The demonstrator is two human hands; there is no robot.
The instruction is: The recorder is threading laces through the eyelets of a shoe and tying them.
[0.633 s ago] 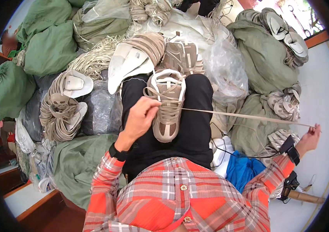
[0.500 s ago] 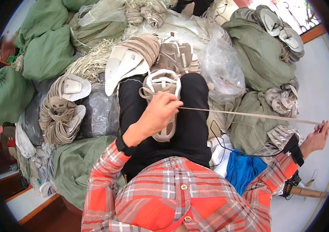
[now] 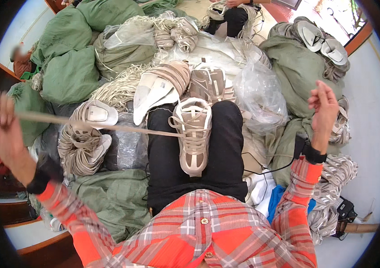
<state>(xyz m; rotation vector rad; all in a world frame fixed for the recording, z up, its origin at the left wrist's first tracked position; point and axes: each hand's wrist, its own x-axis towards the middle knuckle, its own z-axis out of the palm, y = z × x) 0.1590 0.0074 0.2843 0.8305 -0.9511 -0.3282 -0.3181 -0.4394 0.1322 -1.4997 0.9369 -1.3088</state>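
A beige and brown upper of a shoe [image 3: 194, 154] with white trim rests between my thighs, its lace threaded through the eyelets. A flat beige lace [image 3: 123, 128] stretches taut from its side toward the far left. My left hand [image 3: 3, 123], smeared by motion, is closed on that lace at the left rim. Raised at the right, my right hand [image 3: 324, 107] has loosely bent, parted fingers, with nothing seen in them. Beyond my knees lie a stack of beige uppers [image 3: 158, 87] with white linings and another brown shoe upper [image 3: 210, 82].
Bundled laces [image 3: 120, 85] and green sacks [image 3: 71, 73] lie at the left, near another stack of uppers [image 3: 83, 147]. A clear plastic bag [image 3: 261, 94] sits right of my knees. A black cable [image 3: 265, 172] runs by my right arm. Another person's legs [image 3: 235, 21] show at the back.
My left hand has swung from the shoe to the far left, drawing the lace with it. My right hand has let go of the lace and moved inward and up.
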